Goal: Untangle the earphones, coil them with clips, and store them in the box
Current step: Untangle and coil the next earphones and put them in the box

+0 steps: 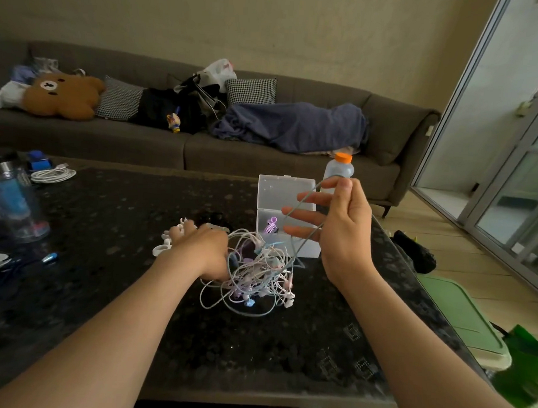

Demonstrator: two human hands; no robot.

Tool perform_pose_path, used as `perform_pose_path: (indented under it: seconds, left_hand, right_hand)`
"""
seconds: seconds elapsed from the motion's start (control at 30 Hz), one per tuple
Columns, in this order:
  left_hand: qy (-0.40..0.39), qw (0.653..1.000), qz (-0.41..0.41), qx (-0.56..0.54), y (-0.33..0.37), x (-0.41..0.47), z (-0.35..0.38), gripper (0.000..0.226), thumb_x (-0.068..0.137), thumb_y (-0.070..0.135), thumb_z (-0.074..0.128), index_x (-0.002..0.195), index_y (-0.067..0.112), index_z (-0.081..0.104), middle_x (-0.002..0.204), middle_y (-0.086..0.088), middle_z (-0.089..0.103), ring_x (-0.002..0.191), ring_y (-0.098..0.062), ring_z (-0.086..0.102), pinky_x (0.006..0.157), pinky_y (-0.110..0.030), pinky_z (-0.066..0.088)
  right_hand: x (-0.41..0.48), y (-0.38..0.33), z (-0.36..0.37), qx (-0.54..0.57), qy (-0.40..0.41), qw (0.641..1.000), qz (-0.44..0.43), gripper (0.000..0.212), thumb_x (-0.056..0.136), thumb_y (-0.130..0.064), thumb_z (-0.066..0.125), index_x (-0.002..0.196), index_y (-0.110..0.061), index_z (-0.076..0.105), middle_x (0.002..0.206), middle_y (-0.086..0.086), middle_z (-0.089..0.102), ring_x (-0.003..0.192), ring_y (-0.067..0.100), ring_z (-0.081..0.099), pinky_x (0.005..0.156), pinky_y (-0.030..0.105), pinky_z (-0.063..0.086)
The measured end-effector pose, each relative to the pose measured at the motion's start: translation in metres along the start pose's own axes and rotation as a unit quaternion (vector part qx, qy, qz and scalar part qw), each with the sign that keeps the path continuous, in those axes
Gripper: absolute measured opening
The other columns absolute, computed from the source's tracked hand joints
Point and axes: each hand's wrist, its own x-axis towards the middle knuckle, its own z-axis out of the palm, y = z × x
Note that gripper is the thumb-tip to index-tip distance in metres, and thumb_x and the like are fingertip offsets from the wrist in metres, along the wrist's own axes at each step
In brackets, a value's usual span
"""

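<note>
The right hand (pixel 343 227) is hanging raised above the far right edge of the dark speckled stone worktop (pixel 256 350), pinching a thin grey-blue cord (pixel 308 242) between thumb and forefinger while the other three fingers are spreading straight out to the left. From that pinch the cord is running down and to the left, across the spread fingers, into the loose tangle of white, pink and pale-blue earphone wires (pixel 259 276) lying on the worktop just below and left of the hand. So the strand's long axis is slanting from upper right down to lower left, and the knot that is holding it lies below the fingers, toward the person.

The left hand (pixel 205 247) is lying palm down against the tangle's left side, its fingers reaching away over a small cluster of white plastic clips (pixel 165 246); whether they are gripping one I cannot tell. This hand is the nearer one for pinning the heap.

The clear plastic box with its lid standing open (pixel 280 189) is sitting just behind the tangle, with a purple coiled earphone (pixel 271 224) already inside. Freeing the strand probably means drawing it up and to the right — along its own line — while the left hand is weighing the rest down.
</note>
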Motion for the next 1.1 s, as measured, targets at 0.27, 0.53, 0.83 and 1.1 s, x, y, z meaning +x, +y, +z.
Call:
perform_pose_path:
  seconds: [0.27,0.53,0.83,1.1]
  left_hand:
    - [0.016,0.898,0.289,-0.332,0.017,0.001,-0.002,0.024,0.092,0.028,0.079,0.112,0.041,0.075,0.113,0.019,0.072,0.110,0.000,0.066,0.096,-0.032,0.054]
    - [0.070,0.910,0.230,-0.338,0.006,0.017,0.008,0.041,0.113,0.038,0.044,0.094,0.035,0.081,0.112,0.000,0.076,0.108,-0.019,0.070,0.105,-0.047,0.052]
    - [-0.078,0.937,0.261,-0.217,0.022,0.000,0.016,0.047,0.084,0.059,0.081,0.126,0.042,0.066,0.122,0.017,0.065,0.108,-0.002,0.065,0.101,-0.037,0.058]
    - [-0.050,0.973,0.200,-0.107,0.021,0.008,0.023,0.051,0.085,0.027,0.083,0.126,0.035,0.054,0.127,0.008,0.053,0.110,-0.013,0.057,0.095,-0.035,0.055]
  right_hand:
    - [-0.006,-0.004,0.010,0.036,-0.037,0.999,0.012,0.036,0.114,-0.042,0.031,0.121,-0.014,0.052,0.105,0.029,0.067,0.081,0.045,0.078,0.067,0.061,0.065]
    - [0.001,-0.004,0.007,-0.008,0.040,0.999,-0.022,0.031,0.116,-0.037,0.029,0.120,-0.015,0.050,0.106,0.023,0.070,0.085,0.030,0.080,0.059,0.047,0.065]
    - [0.003,-0.001,0.006,0.005,0.046,0.999,-0.003,0.037,0.117,-0.032,0.028,0.112,-0.008,0.055,0.098,0.028,0.066,0.090,0.032,0.078,0.066,0.053,0.066]
    - [0.012,0.000,-0.005,-0.025,0.161,0.984,-0.070,0.019,0.112,-0.016,0.043,0.111,-0.020,0.061,0.072,0.005,0.064,0.069,0.018,0.062,0.069,0.032,0.057]
